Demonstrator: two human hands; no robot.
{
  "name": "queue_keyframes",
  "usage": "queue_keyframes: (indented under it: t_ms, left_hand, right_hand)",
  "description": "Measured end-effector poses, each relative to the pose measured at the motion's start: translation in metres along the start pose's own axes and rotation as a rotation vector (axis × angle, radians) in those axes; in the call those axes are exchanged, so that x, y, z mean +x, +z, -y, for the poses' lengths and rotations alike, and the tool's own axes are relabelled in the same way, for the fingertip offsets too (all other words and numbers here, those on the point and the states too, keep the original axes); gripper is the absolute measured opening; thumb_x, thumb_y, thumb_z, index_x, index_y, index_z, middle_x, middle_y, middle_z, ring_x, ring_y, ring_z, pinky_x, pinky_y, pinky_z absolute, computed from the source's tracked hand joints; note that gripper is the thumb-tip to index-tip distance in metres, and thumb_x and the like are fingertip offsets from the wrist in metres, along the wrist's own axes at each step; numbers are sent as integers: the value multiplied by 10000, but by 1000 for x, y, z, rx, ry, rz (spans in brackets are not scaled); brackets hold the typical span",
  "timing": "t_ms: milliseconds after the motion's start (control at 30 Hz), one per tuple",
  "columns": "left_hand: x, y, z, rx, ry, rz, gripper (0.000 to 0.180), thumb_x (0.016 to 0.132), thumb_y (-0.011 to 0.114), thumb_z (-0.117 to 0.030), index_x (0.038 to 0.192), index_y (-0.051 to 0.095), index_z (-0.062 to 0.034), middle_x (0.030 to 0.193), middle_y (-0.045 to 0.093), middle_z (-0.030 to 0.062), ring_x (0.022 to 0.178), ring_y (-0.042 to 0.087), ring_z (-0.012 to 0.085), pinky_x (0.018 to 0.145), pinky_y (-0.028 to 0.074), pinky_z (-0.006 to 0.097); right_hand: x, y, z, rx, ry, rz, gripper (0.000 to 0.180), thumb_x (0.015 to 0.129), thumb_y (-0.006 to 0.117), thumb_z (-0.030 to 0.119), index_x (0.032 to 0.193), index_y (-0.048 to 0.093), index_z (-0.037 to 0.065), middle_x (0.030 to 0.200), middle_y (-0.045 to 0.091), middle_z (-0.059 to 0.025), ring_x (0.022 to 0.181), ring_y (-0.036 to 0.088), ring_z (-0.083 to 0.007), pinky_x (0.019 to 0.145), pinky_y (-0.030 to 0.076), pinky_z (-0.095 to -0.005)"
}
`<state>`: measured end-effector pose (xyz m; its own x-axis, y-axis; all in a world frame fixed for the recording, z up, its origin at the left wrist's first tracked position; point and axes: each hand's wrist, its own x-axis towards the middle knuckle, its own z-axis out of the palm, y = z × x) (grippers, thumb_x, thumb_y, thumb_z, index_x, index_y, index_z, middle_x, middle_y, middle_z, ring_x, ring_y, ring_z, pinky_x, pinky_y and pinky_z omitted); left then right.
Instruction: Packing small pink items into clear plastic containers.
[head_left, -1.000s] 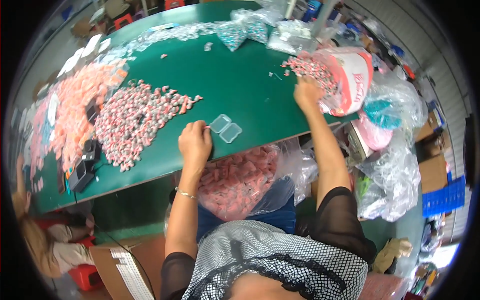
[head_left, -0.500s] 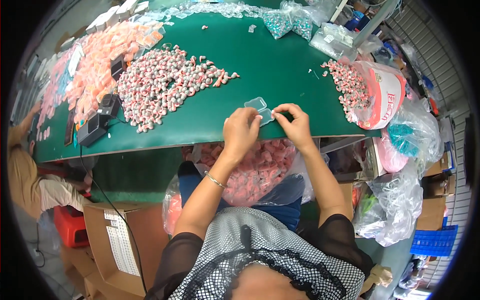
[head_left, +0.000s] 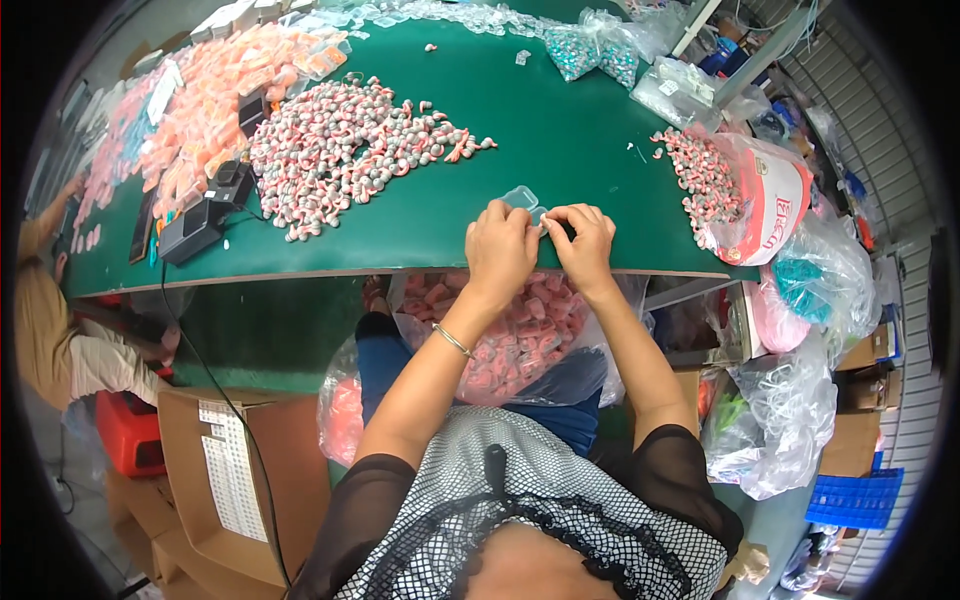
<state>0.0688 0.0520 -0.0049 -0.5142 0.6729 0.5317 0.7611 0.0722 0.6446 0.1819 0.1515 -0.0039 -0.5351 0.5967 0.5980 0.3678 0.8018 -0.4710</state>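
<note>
A small see-through plastic case (head_left: 521,197) with its lid folded open is held just over the front of the green table (head_left: 560,120). My left hand (head_left: 502,245) is closed on the case and covers much of it. Beside it, my right hand (head_left: 583,243) pinches thumb and forefinger together at the case's near edge; a small pale bit shows at the fingertips, too small to name. Below the table edge, a plastic bag of pink cases (head_left: 525,340) rests on my lap.
A heap of small pink-and-grey pieces (head_left: 345,150) lies left of my hands, with orange cases (head_left: 215,110) and black devices (head_left: 195,230) beyond. At right, more pieces spill from a red-and-white bag (head_left: 770,195). Bags of teal pieces (head_left: 590,50) sit at the back. Another person's arm (head_left: 50,215) shows far left.
My hands have come closer together around the case, and the left hand now hides more of it. The whole view has shifted slightly.
</note>
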Motion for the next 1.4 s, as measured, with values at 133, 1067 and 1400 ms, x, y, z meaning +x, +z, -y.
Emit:
queue_keyframes:
  t_ms: [133, 1067, 1400]
  left_hand:
    - [-2, -7, 3, -11, 30, 26, 185, 780, 751, -206, 874, 653, -79, 880, 581, 94, 859, 599, 298, 712, 444, 424]
    - [0, -23, 18, -24, 152, 192, 369, 735, 782, -208, 1061, 654, -92, 915, 582, 68, 900, 599, 273, 743, 441, 413]
    - [-2, -21, 17, -22, 181, 163, 289, 745, 767, -185, 998, 645, -115, 883, 578, 54, 868, 589, 262, 727, 431, 407]
  right_hand:
    - [4, -7, 2, -54, -27, 40, 64, 810, 725, 202, 809, 715, 139, 834, 682, 15, 853, 609, -204, 827, 368, -390]
    - [40, -23, -4, 68, -231, 462, 114, 763, 721, 145, 854, 675, 93, 885, 623, -69, 876, 600, -266, 783, 450, -400]
    - [38, -22, -7, 228, -144, 443, 113, 772, 666, 58, 882, 665, 34, 881, 613, -115, 782, 627, -254, 688, 508, -354]
